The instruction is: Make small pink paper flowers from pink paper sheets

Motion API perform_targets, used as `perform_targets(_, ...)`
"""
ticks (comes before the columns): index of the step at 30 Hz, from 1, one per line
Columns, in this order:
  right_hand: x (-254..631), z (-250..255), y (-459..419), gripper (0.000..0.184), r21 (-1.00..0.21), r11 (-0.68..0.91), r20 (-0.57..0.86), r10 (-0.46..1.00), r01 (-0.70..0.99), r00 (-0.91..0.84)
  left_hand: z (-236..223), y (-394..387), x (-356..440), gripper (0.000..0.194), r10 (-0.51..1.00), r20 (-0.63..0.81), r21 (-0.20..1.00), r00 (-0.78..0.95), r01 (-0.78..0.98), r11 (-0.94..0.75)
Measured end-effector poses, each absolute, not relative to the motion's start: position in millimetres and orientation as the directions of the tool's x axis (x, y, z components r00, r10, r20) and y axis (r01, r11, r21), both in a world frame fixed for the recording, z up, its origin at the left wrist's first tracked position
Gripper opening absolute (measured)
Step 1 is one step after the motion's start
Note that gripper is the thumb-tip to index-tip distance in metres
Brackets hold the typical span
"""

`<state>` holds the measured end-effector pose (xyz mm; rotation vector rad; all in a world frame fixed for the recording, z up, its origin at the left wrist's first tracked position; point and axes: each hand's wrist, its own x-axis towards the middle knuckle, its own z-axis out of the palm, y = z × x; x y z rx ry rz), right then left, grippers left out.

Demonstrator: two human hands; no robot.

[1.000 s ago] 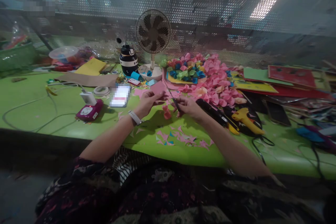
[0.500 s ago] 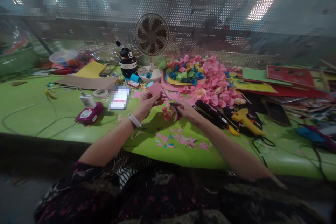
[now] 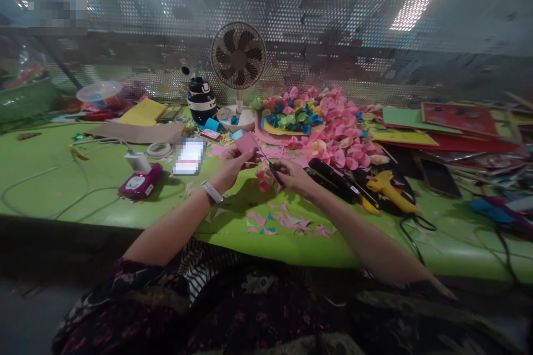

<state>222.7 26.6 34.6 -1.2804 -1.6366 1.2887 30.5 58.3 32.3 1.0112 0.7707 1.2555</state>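
In the head view my left hand (image 3: 233, 165) pinches a piece of pink paper (image 3: 246, 143) above the green table (image 3: 233, 213). My right hand (image 3: 293, 175) is closed around the dark handles of scissors (image 3: 273, 171), whose blades point up and left at the paper's right edge. Whether the blades are cutting into the paper I cannot tell. Below the scissors lies a small curled pink paper piece (image 3: 262, 181). Pink and blue paper scraps (image 3: 291, 222) are scattered nearer the table's front edge. Behind my hands is a large heap of pink paper petals (image 3: 337, 127).
A fan (image 3: 239, 55) and a dark bottle (image 3: 201, 101) stand at the back. To the left are a phone (image 3: 189, 156), a tape roll (image 3: 159, 150) and a purple plug adapter (image 3: 140, 182). A yellow glue gun (image 3: 391, 191) lies right, beside a black stapler (image 3: 335, 177).
The scissors have tilted slightly, with their blades still near the pink paper. Both hands stay nearly in place, and the whole view has shifted a little.
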Motion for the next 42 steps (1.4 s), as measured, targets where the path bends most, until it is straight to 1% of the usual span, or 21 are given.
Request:
perform_targets(12,222.3,33.2,26.1,0.039,-0.955,0.053,-0.030,0.962,0.292,-0.272,32.0,59.8,28.0,0.047,0.980,0.056,0.935,0.189,-0.355,0.015)
perform_targets(15,221.9,33.3,25.1,0.039,-0.950,0.065,-0.023,0.962,0.307,-0.273,32.1,60.5,27.4,0.048,0.979,0.067,0.929,0.194,-0.371,0.010)
perform_targets(22,221.6,35.3,25.1,0.050,-0.943,0.083,-0.007,0.963,0.321,-0.269,31.2,61.6,26.8,0.044,0.978,0.068,0.930,0.196,-0.368,0.009)
perform_targets(29,223.9,35.9,28.3,0.046,-0.938,0.131,0.035,0.957,0.320,-0.289,28.3,64.4,25.0,0.043,0.973,0.084,0.931,0.215,-0.364,0.000)
perform_targets(38,223.2,32.8,29.8,0.053,-0.940,0.112,0.023,0.964,0.323,-0.266,32.7,62.0,26.6,0.047,0.978,0.066,0.925,0.198,-0.381,0.015)
perform_targets(42,223.2,31.3,31.8,0.056,-0.949,0.095,0.014,0.965,0.300,-0.260,32.2,61.1,27.4,0.045,0.969,0.084,0.928,0.233,-0.372,0.009)
